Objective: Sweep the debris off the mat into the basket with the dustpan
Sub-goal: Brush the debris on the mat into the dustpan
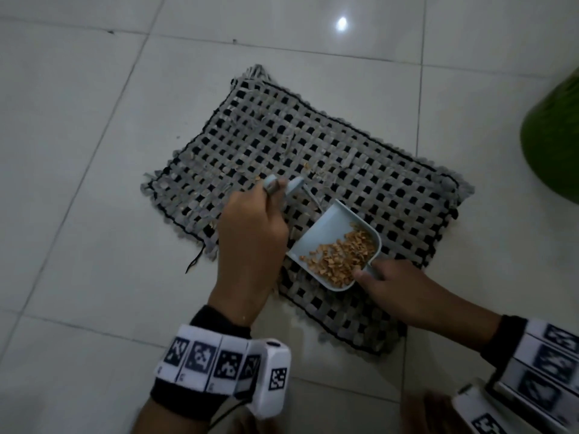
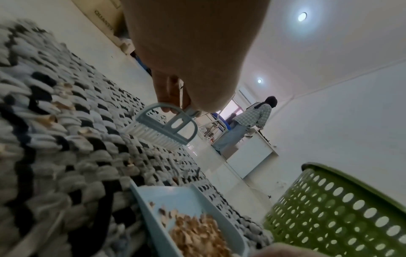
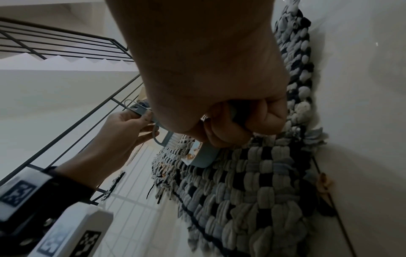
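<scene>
A grey-and-black woven mat [image 1: 313, 145] lies on the tiled floor. My left hand [image 1: 266, 198] grips a small light-blue brush [image 1: 293, 186] by its handle; its white bristles [image 2: 153, 135] touch the mat just beyond the dustpan's mouth. My right hand [image 1: 371, 274] is curled round the handle of a light-blue dustpan [image 1: 329, 223], which rests on the mat's near part. A heap of orange-brown debris [image 1: 341, 255] fills the pan's back end. A few crumbs [image 1: 306, 166] still lie on the mat. The green perforated basket [image 2: 342, 208] stands to the right of the mat.
White floor tiles [image 1: 94, 151] surround the mat. In the left wrist view a person [image 2: 248, 125] stands far back by a white cabinet, with a cardboard box [image 2: 103, 15] against the wall. A black stair railing [image 3: 66, 45] shows in the right wrist view.
</scene>
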